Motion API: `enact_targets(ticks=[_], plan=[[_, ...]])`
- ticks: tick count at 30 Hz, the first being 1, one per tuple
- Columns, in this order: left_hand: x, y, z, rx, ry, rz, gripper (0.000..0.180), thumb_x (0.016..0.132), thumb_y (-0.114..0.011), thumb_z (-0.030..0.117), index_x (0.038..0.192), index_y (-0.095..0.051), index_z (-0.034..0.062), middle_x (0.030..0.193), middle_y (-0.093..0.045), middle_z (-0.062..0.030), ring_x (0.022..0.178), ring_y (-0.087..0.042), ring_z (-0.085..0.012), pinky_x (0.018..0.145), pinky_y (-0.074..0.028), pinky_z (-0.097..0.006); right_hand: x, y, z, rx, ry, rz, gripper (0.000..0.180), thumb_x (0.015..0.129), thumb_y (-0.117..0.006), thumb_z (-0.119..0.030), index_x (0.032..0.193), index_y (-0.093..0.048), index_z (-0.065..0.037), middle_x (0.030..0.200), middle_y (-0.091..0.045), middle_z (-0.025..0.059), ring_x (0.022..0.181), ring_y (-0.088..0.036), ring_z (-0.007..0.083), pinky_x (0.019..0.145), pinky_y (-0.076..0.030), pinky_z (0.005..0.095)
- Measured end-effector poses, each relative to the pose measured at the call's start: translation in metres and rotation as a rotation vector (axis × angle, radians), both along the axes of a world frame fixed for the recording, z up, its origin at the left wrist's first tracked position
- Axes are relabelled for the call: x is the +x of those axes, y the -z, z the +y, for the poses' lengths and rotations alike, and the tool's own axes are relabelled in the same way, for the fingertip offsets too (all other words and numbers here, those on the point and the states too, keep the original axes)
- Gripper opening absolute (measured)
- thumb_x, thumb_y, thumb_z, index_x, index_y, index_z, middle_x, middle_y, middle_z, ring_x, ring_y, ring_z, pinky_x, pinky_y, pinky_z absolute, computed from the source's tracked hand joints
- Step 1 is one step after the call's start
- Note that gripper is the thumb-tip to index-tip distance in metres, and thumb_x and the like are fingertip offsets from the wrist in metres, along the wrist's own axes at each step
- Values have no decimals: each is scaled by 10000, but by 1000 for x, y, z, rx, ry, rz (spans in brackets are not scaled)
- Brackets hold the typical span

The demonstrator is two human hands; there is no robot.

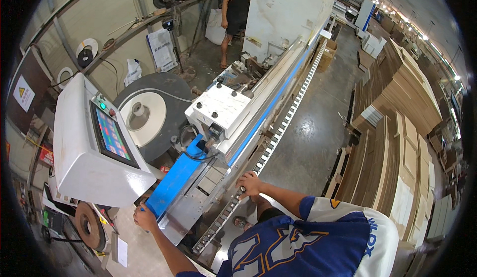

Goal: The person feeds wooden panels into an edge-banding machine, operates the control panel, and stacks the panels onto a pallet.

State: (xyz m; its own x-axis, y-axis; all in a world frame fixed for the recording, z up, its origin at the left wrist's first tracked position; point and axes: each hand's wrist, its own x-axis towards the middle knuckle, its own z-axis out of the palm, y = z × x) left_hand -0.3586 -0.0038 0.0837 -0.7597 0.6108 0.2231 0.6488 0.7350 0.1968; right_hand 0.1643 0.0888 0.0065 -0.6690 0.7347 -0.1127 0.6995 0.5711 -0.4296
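At the near end of a long edge-banding machine (221, 105), my left hand (145, 218) holds the lower corner of a bright blue plate (175, 181), fingers bent over its edge. My right hand (249, 183) is on the narrow roller rail (272, 147) that runs along the machine's right side. Its fingers and thumb curl over the rail; the palm side is hidden. A metal bed with slots (201, 190) lies between my two hands. No loose workpiece shows in either hand.
A white control console (102, 150) with a lit touchscreen (114, 133) stands left, before a large dark reel (149, 112). Tall stacks of boards (392, 153) line the right side. Another person (235, 13) stands behind the machine. A cardboard box (327, 56) sits beside the far rail.
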Motion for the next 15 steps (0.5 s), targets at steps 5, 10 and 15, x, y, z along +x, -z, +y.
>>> enact_targets(ticks=[5,10,15], plan=[[9,-10,6,-51,-7,-31,597,1066,-424,547,1133,-750,52,1127,-726,-135,1138,-628,-341,1061,-431,-516,3,2,0,-3,9,-9,742,688,-756,-781,1213,-729,-257,1287,-649,-11,1332,-479,278,1174,-229,524],[6,-9,4,-66,-22,-35,579,1074,-416,530,1138,-744,57,1137,-716,-129,1158,-624,-329,1069,-432,-509,1,0,1,-3,5,-6,754,681,-755,-789,1213,-727,-255,1284,-649,-7,1329,-481,276,1177,-225,526],[6,-6,5,-57,-29,-36,594,1074,-403,545,1139,-744,63,1151,-715,-130,1172,-619,-331,1077,-424,-509,2,4,2,-16,10,-30,775,675,-746,-804,1225,-716,-258,1292,-645,-6,1341,-473,276,1189,-213,528]])
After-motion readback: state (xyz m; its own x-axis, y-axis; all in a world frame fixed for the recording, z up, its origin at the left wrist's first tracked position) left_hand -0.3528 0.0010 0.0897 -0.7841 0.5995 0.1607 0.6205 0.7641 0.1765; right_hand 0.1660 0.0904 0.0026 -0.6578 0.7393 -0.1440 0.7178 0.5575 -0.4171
